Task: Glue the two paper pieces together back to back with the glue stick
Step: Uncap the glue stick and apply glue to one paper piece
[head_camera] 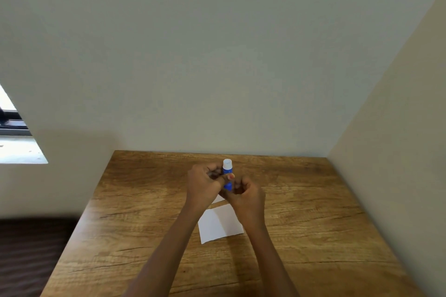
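Glue stick [227, 171], white cap seemingly on, is held upright over the table [313, 200], left hand [205, 183] and right hand [245, 194] both curled round it, while the papers [220, 224] lie below, apparently unglued, so I'd say everything remains.

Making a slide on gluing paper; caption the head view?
Left hand and right hand hold a white-capped glue stick upright above paper on a wooden table.

We see only a sliver of the farther paper piece [218, 198] behind the right hand [246, 196]. The base of the glue stick [227, 171] is hidden by fingers [241, 185], its label too small to read.
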